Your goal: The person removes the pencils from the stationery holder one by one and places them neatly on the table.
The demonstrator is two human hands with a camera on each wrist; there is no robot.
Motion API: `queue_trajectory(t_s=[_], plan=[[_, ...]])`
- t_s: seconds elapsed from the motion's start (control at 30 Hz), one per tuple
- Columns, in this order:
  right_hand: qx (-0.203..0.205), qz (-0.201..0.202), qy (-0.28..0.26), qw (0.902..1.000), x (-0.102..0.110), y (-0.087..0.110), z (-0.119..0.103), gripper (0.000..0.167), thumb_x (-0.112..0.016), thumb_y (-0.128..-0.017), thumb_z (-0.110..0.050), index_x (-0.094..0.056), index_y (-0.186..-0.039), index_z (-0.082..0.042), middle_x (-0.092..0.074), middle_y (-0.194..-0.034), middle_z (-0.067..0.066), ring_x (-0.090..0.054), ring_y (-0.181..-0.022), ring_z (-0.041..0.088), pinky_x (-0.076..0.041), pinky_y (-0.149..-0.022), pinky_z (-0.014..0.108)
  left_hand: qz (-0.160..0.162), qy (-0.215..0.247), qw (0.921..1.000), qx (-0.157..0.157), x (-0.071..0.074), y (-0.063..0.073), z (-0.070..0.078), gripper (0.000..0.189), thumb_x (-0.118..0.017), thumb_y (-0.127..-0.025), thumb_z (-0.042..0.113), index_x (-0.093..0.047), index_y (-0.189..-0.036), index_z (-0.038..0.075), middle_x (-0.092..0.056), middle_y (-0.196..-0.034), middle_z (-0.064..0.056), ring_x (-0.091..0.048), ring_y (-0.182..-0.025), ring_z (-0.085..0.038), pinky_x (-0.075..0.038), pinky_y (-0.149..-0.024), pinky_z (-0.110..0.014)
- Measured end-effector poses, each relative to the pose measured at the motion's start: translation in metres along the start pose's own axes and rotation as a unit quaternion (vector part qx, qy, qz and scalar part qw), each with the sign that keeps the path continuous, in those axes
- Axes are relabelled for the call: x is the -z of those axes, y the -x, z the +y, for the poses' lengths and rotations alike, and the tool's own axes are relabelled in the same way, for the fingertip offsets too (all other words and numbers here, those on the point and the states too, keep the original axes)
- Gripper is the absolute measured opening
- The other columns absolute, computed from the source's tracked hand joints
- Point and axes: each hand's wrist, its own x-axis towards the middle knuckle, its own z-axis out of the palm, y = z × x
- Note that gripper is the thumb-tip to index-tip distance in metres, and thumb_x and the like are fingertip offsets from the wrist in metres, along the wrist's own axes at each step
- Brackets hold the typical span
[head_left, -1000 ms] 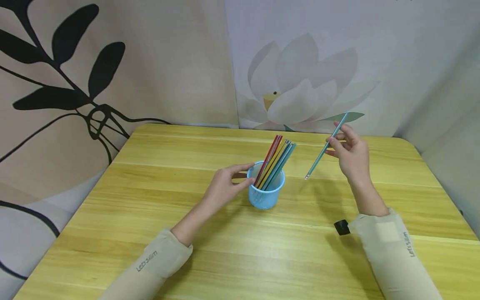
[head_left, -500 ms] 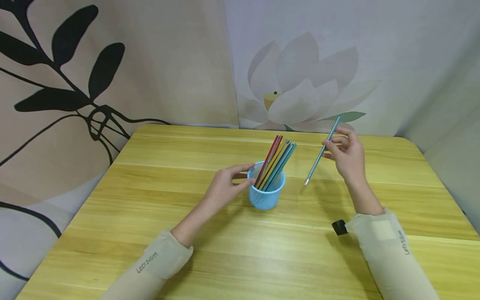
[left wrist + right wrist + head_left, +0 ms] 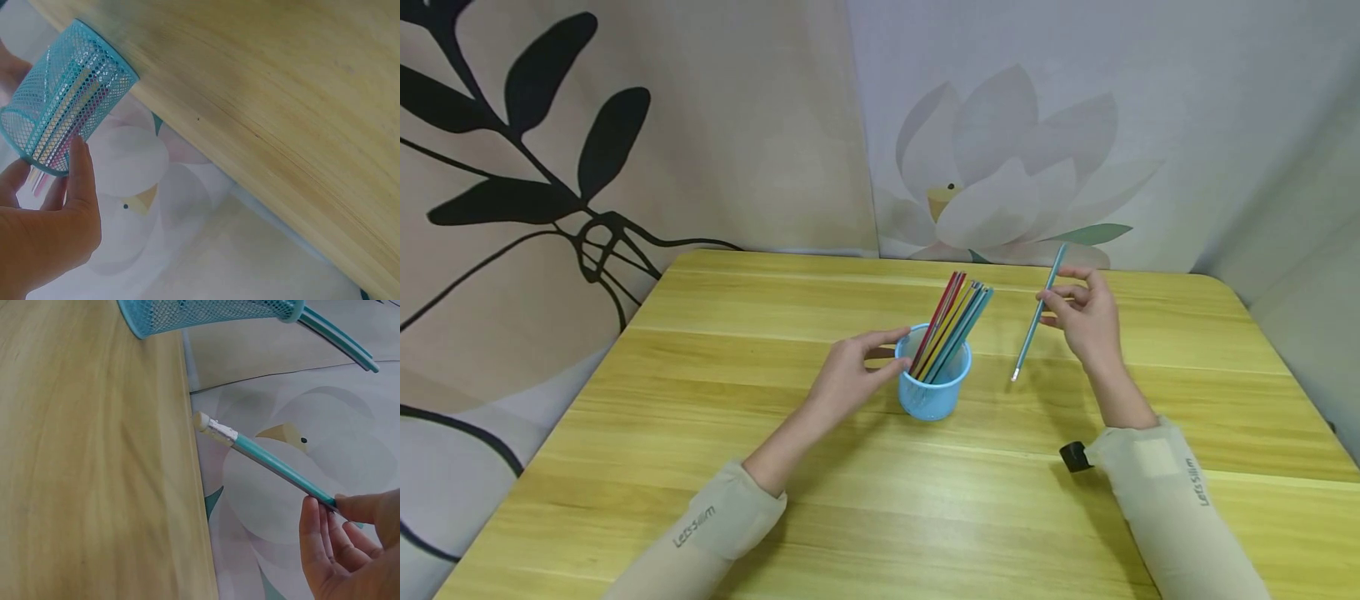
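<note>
My left hand (image 3: 850, 371) grips the rim of a light-blue mesh pencil cup (image 3: 931, 402), thumb on the near side and fingers on the far side. The cup stands upright on the table. Several pencils (image 3: 951, 329), red, yellow and teal, lean to the right inside it. Right of the cup, my right hand (image 3: 1092, 323) pinches a teal pencil (image 3: 1028, 342) between thumb and fingers, above the table. That pencil is tilted, with its white eraser (image 3: 201, 421) end down and toward the table. In the left wrist view, the mesh wall (image 3: 62, 100) partly hides the pencils.
The wooden table (image 3: 880, 517) runs back to a wall with a printed flower (image 3: 992, 167). A leafy plant print (image 3: 542, 125) covers the left side. A small black object (image 3: 1077, 457) sits by the right sleeve (image 3: 1172, 492).
My right hand has moved left and slightly down with the teal pencil, which now stands more upright and closer to the cup. My left hand and the cup have stayed in place.
</note>
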Motion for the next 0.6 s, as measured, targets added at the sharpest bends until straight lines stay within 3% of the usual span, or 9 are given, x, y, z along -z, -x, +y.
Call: queue_trajectory(t_s=[0.6], plan=[[-0.03, -0.018, 0.038, 0.9987, -0.005, -0.001, 0.014, 0.04, -0.061, -0.099, -0.009, -0.046, -0.135, -0.001, -0.065, -0.082, -0.017, -0.068, -0.074, -0.002, -0.062, -0.071, 0.021, 0.002, 0.0, 1.0, 0.001, 0.0, 0.0, 0.0, 0.043, -0.071, -0.093, 0.021, -0.063, -0.135, 0.012, -0.065, -0.135, -0.012, -0.069, -0.112, -0.033, -0.061, -0.088, -0.037]])
